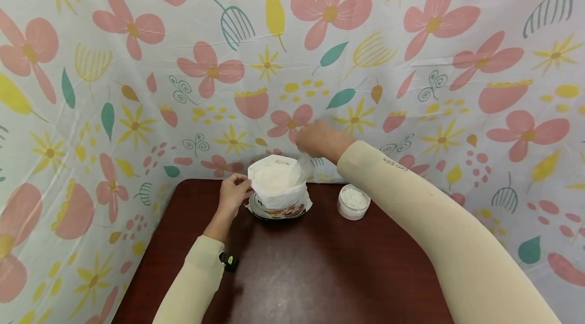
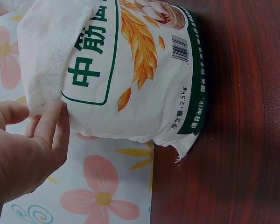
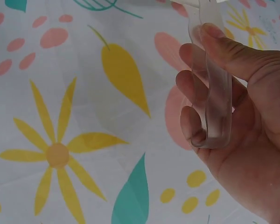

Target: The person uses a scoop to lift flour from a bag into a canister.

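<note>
A white flour bag (image 1: 280, 203) with a folded-out top stands at the back of the table, with white flour (image 1: 272, 175) showing in its mouth. My left hand (image 1: 234, 195) pinches the folded rim on the bag's left side. Green lettering and a wheat ear mark the bag's front (image 2: 95, 109) in the left wrist view. Above the bag's right edge, my right hand (image 1: 320, 138) grips a clear plastic scoop (image 1: 302, 169) by its handle. The right wrist view shows fingers and thumb around that handle (image 3: 218, 105); the scoop's bowl is mostly out of that view.
To the right of the bag, a round clear tub (image 1: 352, 213) holds white powder. Both stand on a dark reddish wooden table (image 1: 292, 273). A flower-patterned cloth (image 1: 256, 24) hangs close behind the table's back edge and along its left side.
</note>
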Tool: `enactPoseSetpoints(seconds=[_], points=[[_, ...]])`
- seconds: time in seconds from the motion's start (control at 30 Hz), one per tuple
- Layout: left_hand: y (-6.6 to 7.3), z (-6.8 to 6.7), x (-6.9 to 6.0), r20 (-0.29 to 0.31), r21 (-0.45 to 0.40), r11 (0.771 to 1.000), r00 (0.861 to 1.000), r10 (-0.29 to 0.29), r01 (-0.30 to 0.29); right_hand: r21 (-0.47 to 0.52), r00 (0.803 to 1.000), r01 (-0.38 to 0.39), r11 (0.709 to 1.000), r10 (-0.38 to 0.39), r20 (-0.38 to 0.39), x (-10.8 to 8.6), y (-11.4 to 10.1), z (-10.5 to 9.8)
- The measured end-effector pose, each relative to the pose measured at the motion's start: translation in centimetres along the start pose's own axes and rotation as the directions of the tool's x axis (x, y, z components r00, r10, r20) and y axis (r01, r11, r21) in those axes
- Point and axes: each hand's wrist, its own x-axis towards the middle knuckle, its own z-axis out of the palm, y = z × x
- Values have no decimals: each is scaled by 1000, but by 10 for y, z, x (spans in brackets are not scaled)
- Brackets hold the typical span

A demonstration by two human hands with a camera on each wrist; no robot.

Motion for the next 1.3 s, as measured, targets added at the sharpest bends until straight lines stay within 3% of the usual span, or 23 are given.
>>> enactPoseSetpoints(seconds=[0.23, 0.63, 1.3], points=[[1, 0, -2, -1, 1, 1000, 1000, 8, -8, 26, 999, 14, 1000, -15, 31, -1, -2, 4], [0, 0, -2, -8, -1, 1000, 1000, -3, 3, 121, 998, 59, 991, -58, -14, -2, 2, 20], [2, 2, -2, -18, -4, 1000, 1000, -8, 8, 260, 998, 54, 964, -41, -57, -7, 4, 52]])
